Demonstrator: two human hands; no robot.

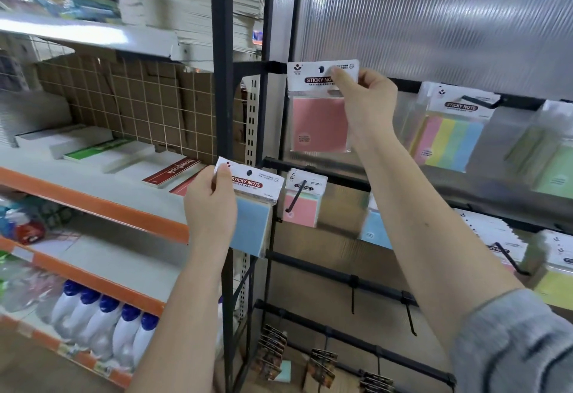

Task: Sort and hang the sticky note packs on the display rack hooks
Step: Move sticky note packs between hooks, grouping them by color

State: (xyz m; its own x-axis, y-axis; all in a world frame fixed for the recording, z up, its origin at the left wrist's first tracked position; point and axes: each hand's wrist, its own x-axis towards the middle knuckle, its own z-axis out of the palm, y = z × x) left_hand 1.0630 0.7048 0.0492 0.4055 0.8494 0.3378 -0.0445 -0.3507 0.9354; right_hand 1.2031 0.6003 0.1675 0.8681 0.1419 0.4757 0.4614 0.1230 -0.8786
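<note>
My right hand (pixel 366 98) pinches the white header card of a pink sticky note pack (pixel 319 123), held up against the top bar of the black display rack (pixel 273 65). Lower and to the left, my left hand (pixel 210 203) grips the header of a blue sticky note pack (pixel 251 225) in front of the rack's left post. A small pink pack (pixel 302 206) hangs on a hook (pixel 297 196) on the second bar. A striped multicolour pack (pixel 449 141) hangs on the top bar to the right.
More packs hang at the right edge, green (pixel 555 172) and yellow (pixel 555 287). Bare hooks (pixel 409 318) stick out of the third bar. Dark card packs (pixel 319 368) hang at the bottom. The orange-edged shelves (pixel 93 203) on the left carry notebooks and white bottles (pixel 102 321).
</note>
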